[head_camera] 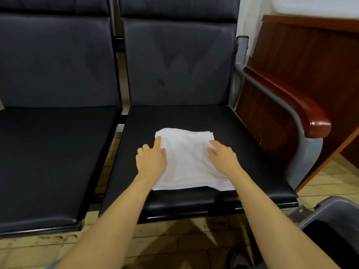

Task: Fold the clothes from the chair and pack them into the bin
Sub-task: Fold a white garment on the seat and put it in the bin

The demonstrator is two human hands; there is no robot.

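Observation:
A white garment, folded into a flat rectangle, lies on the black seat of the right-hand chair. My left hand rests on the garment's left edge, index finger stretched along the cloth and the other fingers loosely bent. My right hand rests on the right part of the garment with its fingers lying relaxed on the fabric. Neither hand grips the cloth. The grey bin shows at the bottom right corner, its dark inside partly in view.
A second black seat adjoins on the left. A red-brown wooden armrest on a grey metal frame borders the chair on the right, with a wooden cabinet behind it. Tiled floor lies below.

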